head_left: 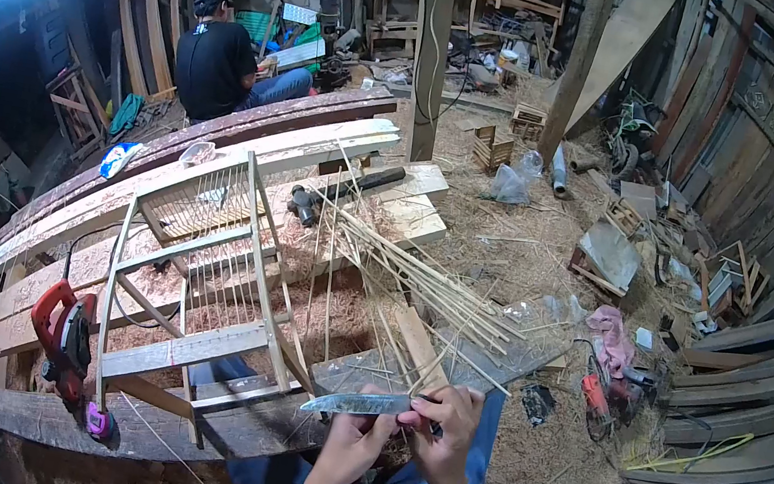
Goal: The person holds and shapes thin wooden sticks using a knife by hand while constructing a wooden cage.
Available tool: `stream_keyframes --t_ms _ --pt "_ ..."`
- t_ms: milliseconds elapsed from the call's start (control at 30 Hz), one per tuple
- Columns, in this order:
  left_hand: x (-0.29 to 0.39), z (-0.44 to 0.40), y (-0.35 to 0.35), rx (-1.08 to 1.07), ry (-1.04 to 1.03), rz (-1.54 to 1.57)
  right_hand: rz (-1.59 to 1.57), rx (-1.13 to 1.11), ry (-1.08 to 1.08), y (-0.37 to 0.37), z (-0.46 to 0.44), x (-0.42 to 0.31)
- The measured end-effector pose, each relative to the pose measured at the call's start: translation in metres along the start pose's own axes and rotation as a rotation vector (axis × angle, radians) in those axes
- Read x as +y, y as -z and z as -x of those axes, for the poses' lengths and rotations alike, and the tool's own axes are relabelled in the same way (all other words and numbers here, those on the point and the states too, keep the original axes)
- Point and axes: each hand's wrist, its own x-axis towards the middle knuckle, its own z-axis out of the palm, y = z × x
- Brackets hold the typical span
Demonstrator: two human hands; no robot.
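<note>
A knife point(353, 404) with a worn, greyish blade lies across the front of my body, its tip to the left. My right hand point(450, 422) is closed round its dark handle. Just below the blade, my left hand point(359, 442) has its fingers curled in close to the right hand; whatever they hold, if anything, is hidden. Beyond the hands, thin wooden strips point(432, 275) lie in a loose bundle across the bench. A wooden frame with thin slats point(201, 263) stands on the bench to the left.
A red power tool point(63, 338) and a purple tape measure point(98, 420) sit at the left of the workbench point(144, 437). A black tool point(305, 206) lies among shavings. Another person point(209, 57) sits at the back left. A wooden post point(430, 56) rises behind the boards.
</note>
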Motion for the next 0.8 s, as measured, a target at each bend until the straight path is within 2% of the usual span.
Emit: stream_keyframes --t_ms 100,167,267,333,567,633,700,733,767,800 --pt "0.018 -0.001 -0.004 0.019 0.022 -0.086 0.089 0.084 -0.028 0.001 0.002 0.008" --pt "0.015 -0.002 -0.004 0.038 -0.052 -0.052 0.096 0.078 -0.026 0.004 0.002 0.014" --pt "0.014 -0.002 -0.002 -0.012 0.032 -0.095 0.118 0.073 -0.015 0.007 0.002 0.020" --pt "0.006 -0.003 0.000 0.083 0.004 -0.055 0.128 0.078 -0.009 0.010 0.005 0.025" --pt "0.017 -0.006 0.014 0.161 0.038 -0.079 0.233 0.163 -0.064 0.026 0.020 0.064" --pt "0.021 -0.002 0.025 0.106 0.030 0.012 0.275 0.361 -0.405 0.044 0.030 0.089" --pt "0.034 0.002 0.022 0.228 -0.002 -0.020 0.405 0.380 -0.399 0.066 0.030 0.079" --pt "0.033 0.000 0.026 0.206 0.004 -0.022 0.279 0.375 -0.433 0.068 0.032 0.075" --pt "0.031 -0.002 0.027 0.209 0.013 -0.017 0.284 0.367 -0.437 0.066 0.031 0.070" --pt "0.029 -0.006 0.026 0.167 0.027 0.000 0.264 0.328 -0.334 0.060 0.026 0.062"
